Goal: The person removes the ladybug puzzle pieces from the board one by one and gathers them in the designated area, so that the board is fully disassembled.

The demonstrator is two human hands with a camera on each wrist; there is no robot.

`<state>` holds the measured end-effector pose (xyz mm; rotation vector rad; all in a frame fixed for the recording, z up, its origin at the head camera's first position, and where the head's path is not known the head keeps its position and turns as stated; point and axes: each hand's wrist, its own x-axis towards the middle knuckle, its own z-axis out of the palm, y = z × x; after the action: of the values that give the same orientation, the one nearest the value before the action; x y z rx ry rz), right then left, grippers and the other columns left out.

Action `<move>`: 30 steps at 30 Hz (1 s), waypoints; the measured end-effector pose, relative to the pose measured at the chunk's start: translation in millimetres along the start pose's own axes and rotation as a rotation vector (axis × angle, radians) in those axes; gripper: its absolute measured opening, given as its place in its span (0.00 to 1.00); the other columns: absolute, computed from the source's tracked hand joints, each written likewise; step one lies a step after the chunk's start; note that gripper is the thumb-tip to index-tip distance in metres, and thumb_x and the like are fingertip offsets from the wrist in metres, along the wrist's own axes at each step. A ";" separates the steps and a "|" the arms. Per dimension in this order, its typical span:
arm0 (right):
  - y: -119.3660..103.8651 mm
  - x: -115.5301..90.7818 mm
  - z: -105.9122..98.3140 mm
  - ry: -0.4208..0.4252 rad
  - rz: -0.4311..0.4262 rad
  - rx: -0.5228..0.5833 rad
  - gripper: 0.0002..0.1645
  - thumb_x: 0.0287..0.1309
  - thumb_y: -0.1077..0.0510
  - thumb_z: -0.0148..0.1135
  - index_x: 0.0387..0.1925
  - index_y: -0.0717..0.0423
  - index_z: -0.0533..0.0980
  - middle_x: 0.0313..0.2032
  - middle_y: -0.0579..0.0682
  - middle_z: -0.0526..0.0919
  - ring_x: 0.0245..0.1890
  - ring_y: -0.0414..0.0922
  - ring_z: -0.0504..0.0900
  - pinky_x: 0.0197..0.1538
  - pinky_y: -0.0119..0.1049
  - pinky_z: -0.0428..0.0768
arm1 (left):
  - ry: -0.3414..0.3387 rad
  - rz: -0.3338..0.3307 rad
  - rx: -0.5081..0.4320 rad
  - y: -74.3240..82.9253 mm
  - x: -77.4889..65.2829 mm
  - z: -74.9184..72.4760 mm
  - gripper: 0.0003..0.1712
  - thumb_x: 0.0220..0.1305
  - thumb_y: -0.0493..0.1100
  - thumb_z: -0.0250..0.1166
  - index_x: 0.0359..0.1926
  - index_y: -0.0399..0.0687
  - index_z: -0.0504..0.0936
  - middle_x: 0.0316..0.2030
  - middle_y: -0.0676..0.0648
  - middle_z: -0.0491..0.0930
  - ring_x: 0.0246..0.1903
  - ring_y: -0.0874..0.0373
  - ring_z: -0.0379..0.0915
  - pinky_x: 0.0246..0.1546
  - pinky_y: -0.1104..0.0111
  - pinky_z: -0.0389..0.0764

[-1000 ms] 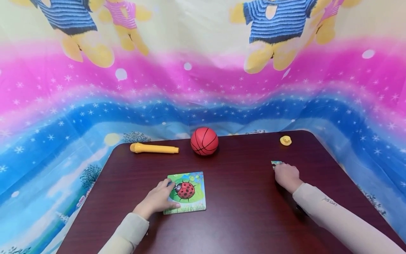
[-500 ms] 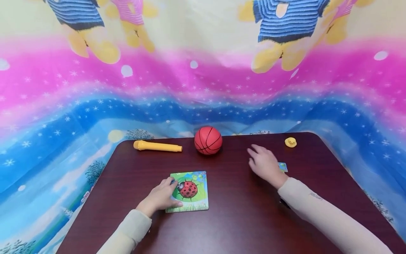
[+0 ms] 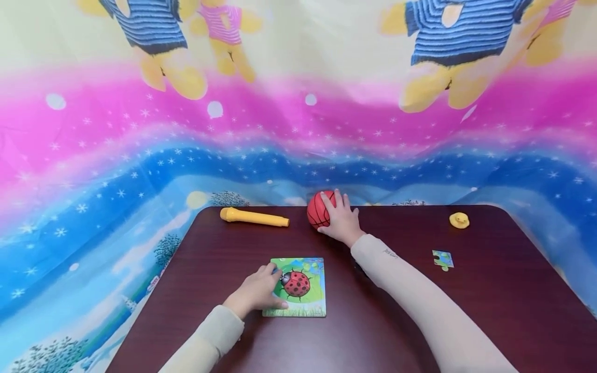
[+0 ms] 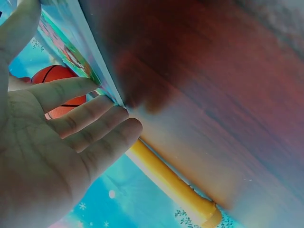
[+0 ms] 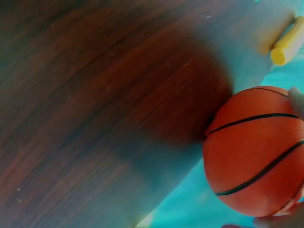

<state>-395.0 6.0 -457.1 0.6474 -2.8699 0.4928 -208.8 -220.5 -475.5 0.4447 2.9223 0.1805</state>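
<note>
My left hand (image 3: 256,291) rests at the left edge of a square ladybug jigsaw puzzle (image 3: 313,299), thumb low on its face and fingers at the upper left. In the left wrist view, the fingers (image 4: 90,126) are fairly straight along the puzzle's edge. Over at the back edge of the table, my right hand (image 3: 342,220) grips a red toy basketball (image 3: 317,212) from its right side. The right wrist view has the basketball (image 5: 251,156) on the table, thumb and fingers on opposite sides of it, partly out of frame.
A yellow toy microphone (image 3: 255,217) lies at the back left of the dark wooden table (image 3: 373,321). At the right are a loose puzzle piece (image 3: 442,259) and a yellow rubber duck (image 3: 459,220). A printed cloth (image 3: 289,129) hangs close behind the table.
The right hand has let go of the puzzle piece at the right and moved left to the basketball, now gripping it. The left hand stays on the puzzle. The head view has shifted slightly.
</note>
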 end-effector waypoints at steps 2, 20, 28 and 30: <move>4.8 1.7 0.4 0.024 -0.020 0.012 0.61 0.41 0.41 0.74 0.73 0.41 0.49 0.70 0.62 0.49 0.67 0.64 0.52 0.53 0.67 0.68 | -0.003 -0.002 -0.002 1.5 0.4 1.8 0.52 0.46 0.69 0.68 0.64 0.38 0.69 0.63 0.38 0.63 0.61 0.43 0.61 0.52 0.52 0.74; 17.4 -6.0 -14.0 0.053 -0.057 -0.207 0.66 0.43 0.34 0.70 0.74 0.45 0.41 0.73 0.60 0.33 0.72 0.62 0.37 0.65 0.67 0.43 | 0.002 0.008 0.025 -3.0 2.3 1.1 0.53 0.44 0.70 0.68 0.62 0.38 0.71 0.62 0.38 0.64 0.59 0.44 0.63 0.51 0.53 0.74; -46.5 -53.9 -2.8 0.116 -0.374 -0.115 0.11 0.51 0.51 0.67 0.34 0.51 0.81 0.39 0.54 0.78 0.41 0.53 0.75 0.41 0.45 0.75 | 0.018 0.009 0.075 -3.4 3.3 0.7 0.52 0.42 0.71 0.68 0.61 0.40 0.72 0.57 0.41 0.68 0.54 0.45 0.68 0.47 0.52 0.75; -54.5 -63.6 3.0 0.019 -0.356 -0.085 0.09 0.51 0.50 0.67 0.24 0.48 0.78 0.28 0.47 0.74 0.30 0.46 0.72 0.30 0.39 0.71 | 0.026 0.007 0.094 -2.0 3.8 0.0 0.52 0.42 0.71 0.69 0.61 0.41 0.73 0.57 0.41 0.69 0.54 0.45 0.68 0.48 0.52 0.75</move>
<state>-314.3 -16.8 -458.8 1.0995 -2.6539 0.3196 -212.9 -221.3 -476.4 0.4696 2.9641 0.0504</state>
